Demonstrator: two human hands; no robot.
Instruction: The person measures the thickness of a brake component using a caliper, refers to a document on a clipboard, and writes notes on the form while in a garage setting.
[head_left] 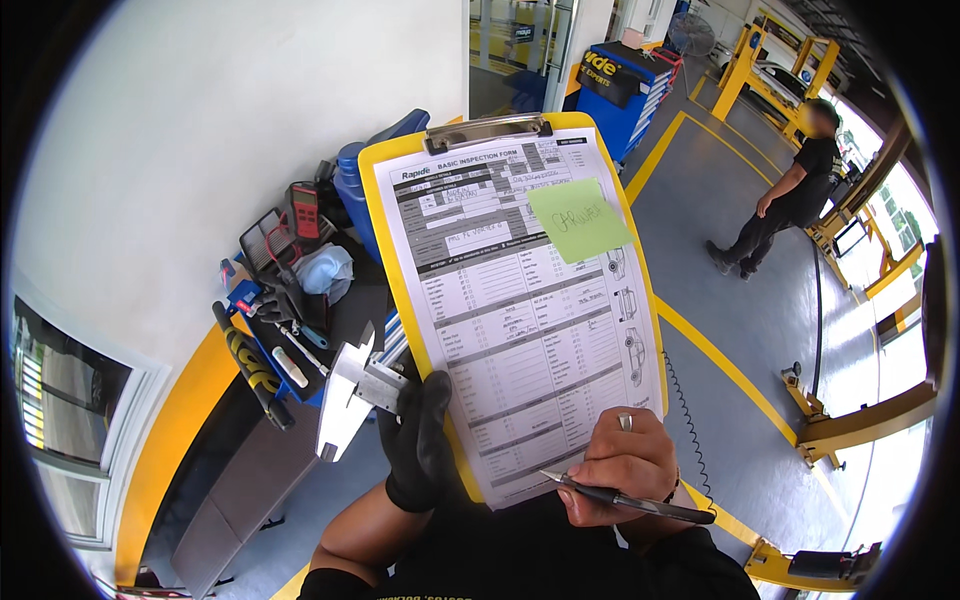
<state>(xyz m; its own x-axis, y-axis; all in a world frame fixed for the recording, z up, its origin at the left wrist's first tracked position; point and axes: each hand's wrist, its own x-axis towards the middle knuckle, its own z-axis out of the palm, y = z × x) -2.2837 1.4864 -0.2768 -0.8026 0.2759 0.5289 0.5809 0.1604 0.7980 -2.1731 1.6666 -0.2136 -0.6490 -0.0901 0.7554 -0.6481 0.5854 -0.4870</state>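
A yellow clipboard (377,215) fills the middle of the view, tilted a little to the left. A metal clip (487,130) at its top holds a filled-in printed form (520,390), and a green sticky note (580,220) lies over the upper right of the paper. In a black glove, my left hand (415,440) is closed at the clipboard's lower left edge. A metal caliper (350,392) also juts out from that hand. My bare right hand (622,465) pinches a black pen (640,503), its tip at the lower part of the form.
To the left, a tool cart holds a red meter (304,210), a pale cloth (326,270) and other tools; a blue jug (352,180) stands behind. A coiled cord (690,425) hangs right of the clipboard. Yellow vehicle lifts (745,70) and a person in black (800,185) are farther right.
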